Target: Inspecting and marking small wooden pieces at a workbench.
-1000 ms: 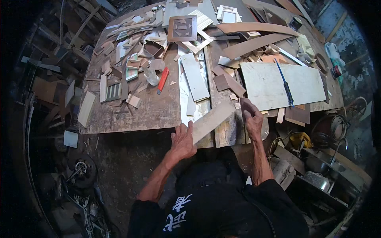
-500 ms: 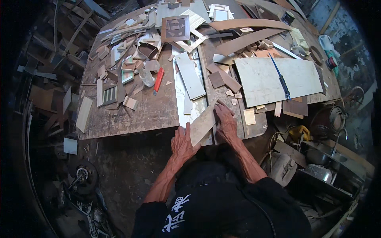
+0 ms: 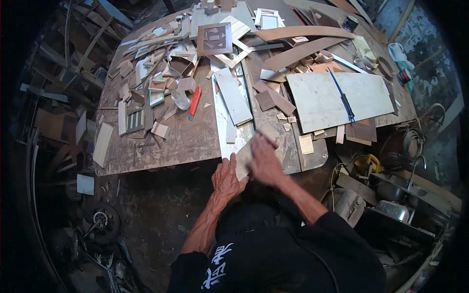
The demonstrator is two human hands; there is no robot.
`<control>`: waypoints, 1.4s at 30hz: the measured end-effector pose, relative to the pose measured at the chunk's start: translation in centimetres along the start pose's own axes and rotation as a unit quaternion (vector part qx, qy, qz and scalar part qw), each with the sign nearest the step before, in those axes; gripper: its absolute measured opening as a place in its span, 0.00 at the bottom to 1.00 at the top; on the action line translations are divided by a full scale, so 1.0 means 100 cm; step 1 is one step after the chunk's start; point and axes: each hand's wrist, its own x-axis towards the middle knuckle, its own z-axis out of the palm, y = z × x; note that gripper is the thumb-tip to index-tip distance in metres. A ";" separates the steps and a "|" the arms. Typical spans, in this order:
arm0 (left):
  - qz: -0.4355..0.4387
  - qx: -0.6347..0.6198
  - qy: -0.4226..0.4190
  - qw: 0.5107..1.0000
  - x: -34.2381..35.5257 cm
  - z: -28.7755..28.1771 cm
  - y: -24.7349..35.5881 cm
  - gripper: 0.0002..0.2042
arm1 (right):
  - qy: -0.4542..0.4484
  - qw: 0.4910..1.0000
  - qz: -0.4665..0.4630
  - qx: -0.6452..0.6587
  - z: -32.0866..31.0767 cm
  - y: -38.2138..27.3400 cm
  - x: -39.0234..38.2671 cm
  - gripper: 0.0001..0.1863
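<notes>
A pale, flat piece of wood (image 3: 243,162) lies slantwise at the front edge of the workbench. My left hand (image 3: 227,178) grips its near left end, with fingertips on top and the thumb by the near edge. Over the middle of the same piece is my right hand (image 3: 266,163), smeared by motion, hiding much of the wood. Whether anything sits under its fingers cannot be made out. Just beyond, a long white-grey board (image 3: 233,95) rests on a white strip. To its left lies a red utility knife (image 3: 195,102) beside a clear jar (image 3: 181,99).
On the workbench (image 3: 190,141), wood offcuts and small frames crowd the far side. A wide pale panel (image 3: 317,102) with a blue-handled tool (image 3: 346,102) lies at right. A dark framed piece (image 3: 215,39) stands behind. Below right is a metal sink (image 3: 391,212).
My right hand has moved left and nearer, from the wood's far right end onto its middle. My left hand stays at the near end. The view has shifted slightly.
</notes>
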 end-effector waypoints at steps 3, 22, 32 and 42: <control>0.008 0.002 -0.010 1.000 -0.003 -0.002 0.003 0.43 | 0.026 0.998 -0.034 0.047 -0.002 0.003 -0.012 0.39; 0.002 -0.020 0.032 0.999 -0.009 0.006 0.018 0.41 | 0.058 0.995 -0.025 0.077 0.015 0.018 0.003 0.38; -0.010 -0.028 0.050 0.998 -0.019 0.021 0.021 0.42 | 0.099 0.990 0.060 0.086 -0.008 0.020 0.030 0.40; -0.011 -0.034 0.062 0.997 -0.015 0.014 0.028 0.41 | 0.082 0.992 0.064 0.071 -0.014 0.037 0.039 0.41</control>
